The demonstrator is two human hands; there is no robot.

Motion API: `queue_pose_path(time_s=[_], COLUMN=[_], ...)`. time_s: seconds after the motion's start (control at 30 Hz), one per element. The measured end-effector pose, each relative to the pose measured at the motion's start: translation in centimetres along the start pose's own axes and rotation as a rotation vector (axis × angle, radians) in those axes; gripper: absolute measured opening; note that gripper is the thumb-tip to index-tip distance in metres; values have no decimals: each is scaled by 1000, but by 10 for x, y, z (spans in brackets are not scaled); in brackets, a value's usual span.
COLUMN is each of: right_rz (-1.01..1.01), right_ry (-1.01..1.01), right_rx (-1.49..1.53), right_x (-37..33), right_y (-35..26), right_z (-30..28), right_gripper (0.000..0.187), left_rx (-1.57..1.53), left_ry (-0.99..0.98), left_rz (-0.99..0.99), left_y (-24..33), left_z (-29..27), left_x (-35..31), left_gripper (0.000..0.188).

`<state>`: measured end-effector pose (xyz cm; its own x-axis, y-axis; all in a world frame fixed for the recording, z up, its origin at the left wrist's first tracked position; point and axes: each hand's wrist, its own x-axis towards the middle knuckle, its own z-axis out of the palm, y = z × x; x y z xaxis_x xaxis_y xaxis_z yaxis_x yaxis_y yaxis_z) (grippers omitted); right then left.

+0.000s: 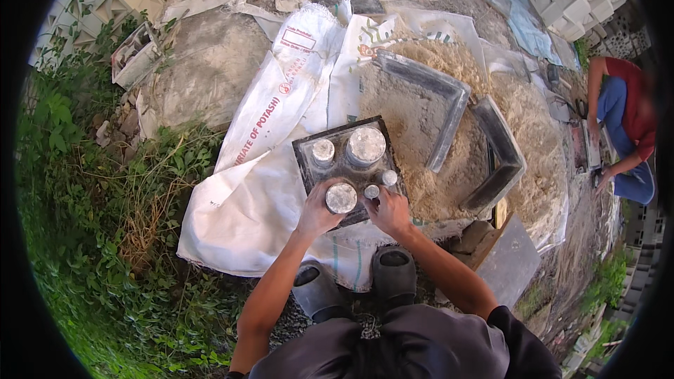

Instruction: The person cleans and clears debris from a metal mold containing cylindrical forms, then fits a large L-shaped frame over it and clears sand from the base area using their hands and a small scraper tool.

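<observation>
A square black mould (305,154) lies on a white woven sack, with several grey, cement-dusted round posts standing up from it. My left hand (317,213) is closed around the side of the near-left post (341,198). Beside it, my right hand (390,213) has its fingers closed at a small round post (371,191); its fingertips are partly hidden. A second small post (389,177) stands just beyond that hand. Farther back are the widest post (366,145) and a medium one (323,151).
Two dark L-shaped frame pieces (500,135) stand around a heap of sandy powder (404,109). The white sack (246,196) spreads under the mould. A grey board (507,258) leans at the near right. Green plants (126,253) grow at left. Another person (621,130) crouches at far right.
</observation>
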<state>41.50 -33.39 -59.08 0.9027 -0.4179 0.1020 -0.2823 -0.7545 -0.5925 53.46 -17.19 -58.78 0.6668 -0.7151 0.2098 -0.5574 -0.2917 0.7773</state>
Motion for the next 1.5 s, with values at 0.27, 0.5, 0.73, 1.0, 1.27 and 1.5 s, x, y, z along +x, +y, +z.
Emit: queue_pose_path(time_s=[0.27, 0.5, 0.73, 1.0, 1.27, 1.5], right_rz=[-50, -39, -26, 105, -71, -6], right_ry=[28, 17, 20, -47, 89, -24], right_rx=[-11, -35, -10, 36, 115, 56], right_x=[-1, -2, -10, -11, -14, -9], right_y=[-2, 6, 6, 12, 12, 12], right_z=[-5, 4, 1, 6, 7, 5], right_gripper=[30, 30, 32, 31, 38, 33], left_rx=[-54, 46, 192, 144, 171, 155], left_ry=[20, -11, -53, -26, -36, -31], left_rz=[46, 42, 73, 35, 56, 38], left_y=[5, -3, -10, -11, -14, -13], left_z=[-4, 1, -4, -4, -4, -2], left_x=[1, 1, -6, -9, -10, -9], left_gripper=[67, 67, 72, 72, 69, 69])
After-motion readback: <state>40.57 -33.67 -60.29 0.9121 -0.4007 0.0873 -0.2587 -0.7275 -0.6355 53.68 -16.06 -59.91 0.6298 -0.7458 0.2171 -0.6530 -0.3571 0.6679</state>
